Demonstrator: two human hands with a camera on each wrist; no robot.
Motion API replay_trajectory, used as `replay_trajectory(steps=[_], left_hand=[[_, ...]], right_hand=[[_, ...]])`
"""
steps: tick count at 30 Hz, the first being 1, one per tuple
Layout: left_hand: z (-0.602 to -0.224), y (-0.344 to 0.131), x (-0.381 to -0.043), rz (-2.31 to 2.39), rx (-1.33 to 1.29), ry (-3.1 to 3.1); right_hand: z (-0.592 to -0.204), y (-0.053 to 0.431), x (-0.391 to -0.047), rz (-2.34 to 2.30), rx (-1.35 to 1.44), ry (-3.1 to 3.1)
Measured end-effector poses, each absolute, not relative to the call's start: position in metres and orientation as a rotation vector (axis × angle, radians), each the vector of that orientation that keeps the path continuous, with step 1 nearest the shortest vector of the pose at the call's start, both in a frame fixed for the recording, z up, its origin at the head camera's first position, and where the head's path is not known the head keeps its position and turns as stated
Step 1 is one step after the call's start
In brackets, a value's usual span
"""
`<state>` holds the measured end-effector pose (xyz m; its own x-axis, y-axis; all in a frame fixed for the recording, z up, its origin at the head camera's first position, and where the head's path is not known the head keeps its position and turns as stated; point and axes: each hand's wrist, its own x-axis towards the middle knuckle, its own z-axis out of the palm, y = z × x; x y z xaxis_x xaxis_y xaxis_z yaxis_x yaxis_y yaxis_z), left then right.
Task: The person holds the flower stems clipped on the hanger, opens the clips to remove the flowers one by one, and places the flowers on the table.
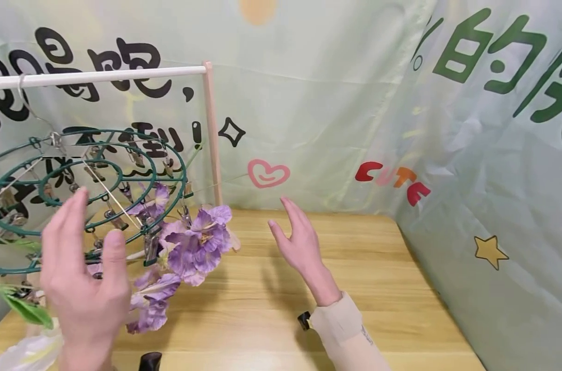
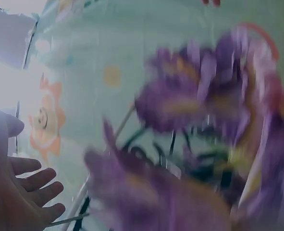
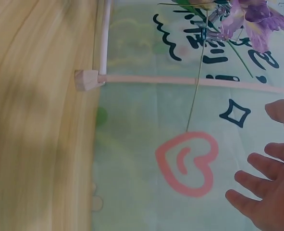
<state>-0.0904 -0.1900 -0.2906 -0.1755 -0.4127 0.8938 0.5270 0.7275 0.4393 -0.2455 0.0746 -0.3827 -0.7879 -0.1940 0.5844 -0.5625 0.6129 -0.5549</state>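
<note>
Two grips, neither visibly holding anything: the left hand (image 1: 83, 288), fingers straight and thumb spread, sits before the round green wire hanger (image 1: 139, 179), while the right hand (image 1: 304, 239), spread likewise, hovers above the pale wooden surface (image 1: 378, 293). Ruffled purple fabric-like flowers (image 1: 202, 245) hang at the hanger's right rim — a brush from the left thumb might swing the rings or tug a bloom from the small metal clips (image 1: 151, 248). Blur in the left wrist view leaves contact uncertain. A swing could also knock the slim pink post (image 1: 212, 134); the most room lies rightward, before the printed pale-green cloth (image 1: 517, 299) edging the surface.
</note>
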Motion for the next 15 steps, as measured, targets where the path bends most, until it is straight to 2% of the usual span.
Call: replay_trajectory(steps=[8,15], left_hand=[[-0.289,-0.230,-0.079,-0.767,0.105,-1.522],[-0.316,-0.282,-0.062,-0.691,0.389,-1.710]], right_hand=[[-0.377,0.054,-0.270,1.204,0.680,-2.165],[-0.368,0.037,-0.292,1.300,0.790,-2.022]])
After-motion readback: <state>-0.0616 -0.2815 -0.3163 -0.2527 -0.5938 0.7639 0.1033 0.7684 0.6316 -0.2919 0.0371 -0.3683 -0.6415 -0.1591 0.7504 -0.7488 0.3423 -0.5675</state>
